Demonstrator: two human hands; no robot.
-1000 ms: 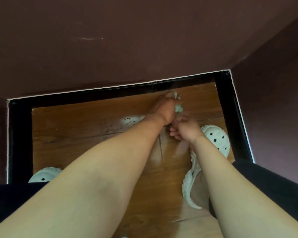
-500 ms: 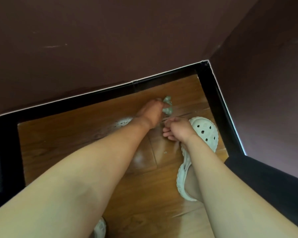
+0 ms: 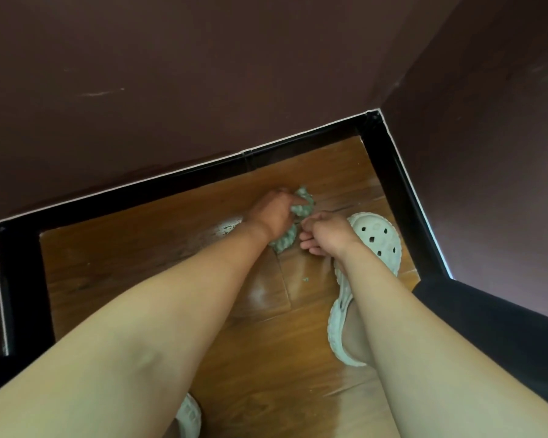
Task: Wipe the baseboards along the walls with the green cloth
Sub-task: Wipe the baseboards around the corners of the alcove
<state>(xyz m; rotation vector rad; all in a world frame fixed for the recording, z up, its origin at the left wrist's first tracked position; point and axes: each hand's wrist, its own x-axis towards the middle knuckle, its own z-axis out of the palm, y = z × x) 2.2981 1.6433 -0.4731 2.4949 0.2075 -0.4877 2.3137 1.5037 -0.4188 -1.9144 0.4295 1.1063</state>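
Low over the wooden floor, near the far black baseboard, the left hand grips one bunched green cloth, while the right hand, just beside it, has curled fingers, though I cannot tell whether it pinches the cloth, and two white clogs are on the feet.

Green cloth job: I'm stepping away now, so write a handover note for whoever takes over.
Left hand grips the bunched green cloth over the wood floor, short of the black baseboard.
Right hand: fingers curled beside the cloth; grip unclear.
Done: no wiped stretch can be told.
To do: press cloth to baseboard, wipe along both walls.
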